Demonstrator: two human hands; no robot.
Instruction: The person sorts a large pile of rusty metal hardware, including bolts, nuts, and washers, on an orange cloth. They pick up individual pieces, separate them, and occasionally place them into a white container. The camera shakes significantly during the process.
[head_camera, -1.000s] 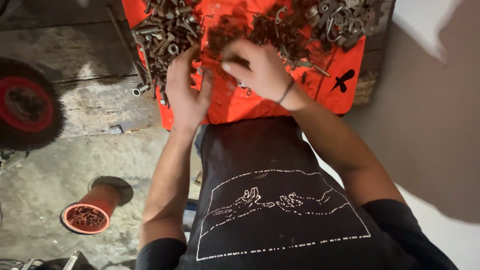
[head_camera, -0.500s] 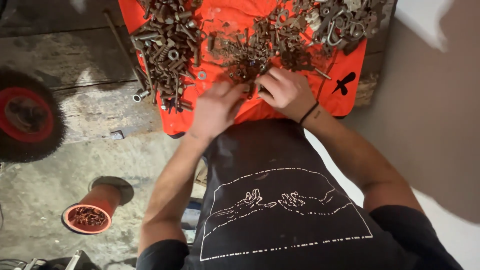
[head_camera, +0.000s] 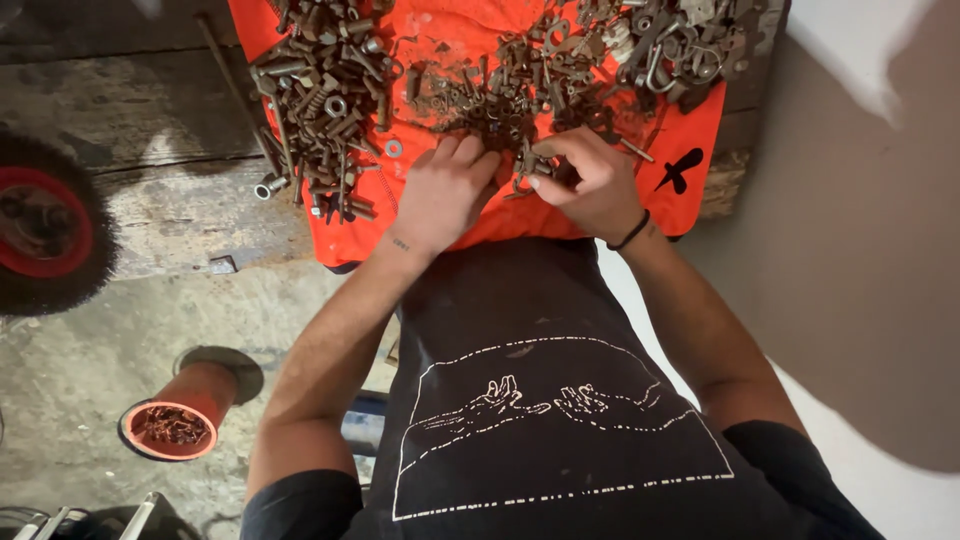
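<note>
Your left hand (head_camera: 443, 192) lies palm down on the orange cloth (head_camera: 450, 35), its fingers loosely stretched and their tips touching the near edge of the middle heap of rusty hardware (head_camera: 500, 90); it grips nothing that shows. Your right hand (head_camera: 590, 182) is curled just beside it, thumb and forefinger pinched on a small rusty piece (head_camera: 527, 170) at the same edge of that heap; the piece is too small and too hidden to tell its kind. A dark band (head_camera: 630, 232) circles your right wrist. The heap sits at the middle of the cloth, right in front of both hands. To its left lies a separate pile of bolts and sleeves (head_camera: 325, 95), with a single washer (head_camera: 394, 148) lying apart between that pile and your left hand. At the far right corner of the cloth is a lighter, greyish pile of hooks and brackets (head_camera: 680, 40). The cloth covers a weathered wooden tabletop (head_camera: 170, 200). On the concrete floor below, near your left elbow, stands an orange cup (head_camera: 170, 425) with rusty bits inside, and a red-hubbed wheel (head_camera: 45, 225) shows at the left edge.
</note>
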